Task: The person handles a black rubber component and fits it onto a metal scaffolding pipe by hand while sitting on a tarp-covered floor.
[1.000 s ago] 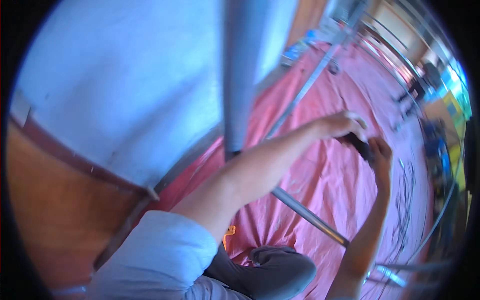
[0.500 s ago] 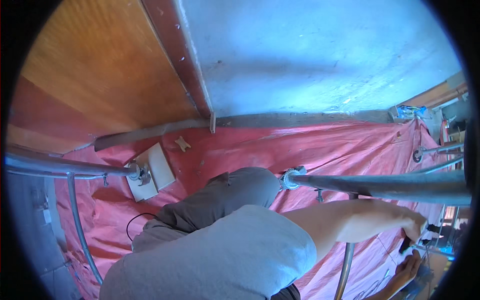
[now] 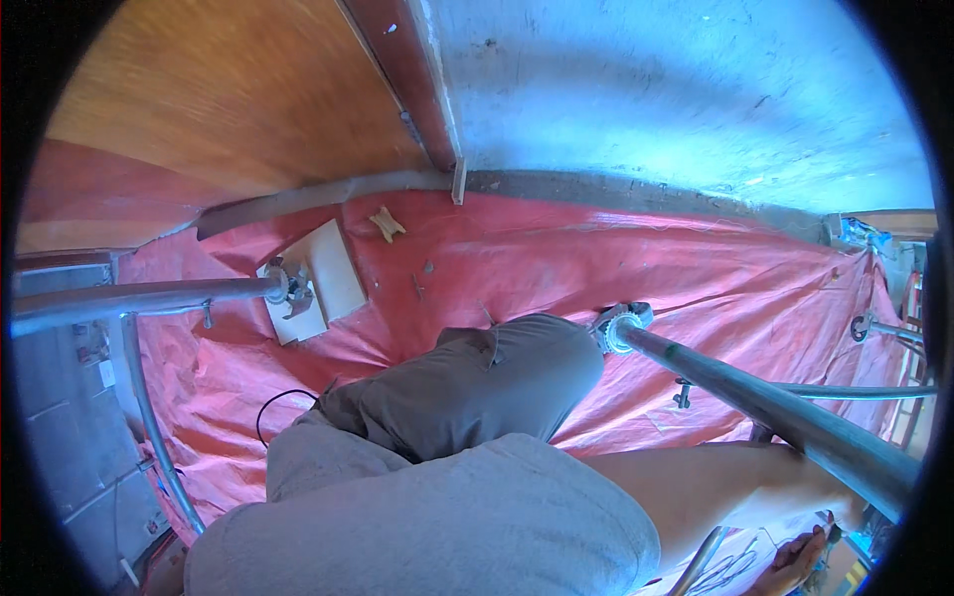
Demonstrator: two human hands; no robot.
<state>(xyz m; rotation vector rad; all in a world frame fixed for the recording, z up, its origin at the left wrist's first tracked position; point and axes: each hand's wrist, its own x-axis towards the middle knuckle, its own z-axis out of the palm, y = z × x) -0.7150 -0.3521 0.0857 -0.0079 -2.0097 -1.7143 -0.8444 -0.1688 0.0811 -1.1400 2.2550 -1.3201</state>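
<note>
My left arm reaches across to the lower right, out of a grey-blue sleeve. Blurred at the far right, my left hand (image 3: 847, 507) is beside a thick metal pole (image 3: 765, 402), its fingers mostly hidden. Just below it my right hand (image 3: 795, 564) comes up from the lower edge with curled fingers. A small dark thing (image 3: 833, 534) shows between the two hands; its kind is too unclear to tell. Near the right hand, thin dark strands (image 3: 730, 568) lie over the red sheet. My bent leg in grey trousers (image 3: 517, 372) is in the middle.
A wrinkled red tarpaulin (image 3: 477, 248) covers the ground. Another metal pole (image 3: 149, 298) and a curved bar (image 3: 149, 407) stand at left. Pale flat boards (image 3: 338, 268) and a small yellowish piece (image 3: 386, 223) lie farther off. Behind are a wooden panel (image 3: 238, 99) and a bluish wall (image 3: 676, 99).
The view has shifted, so the right pole now slants down to the right. Both hands appear lower in the picture, still close together. The dark thing by my left hand shows less.
</note>
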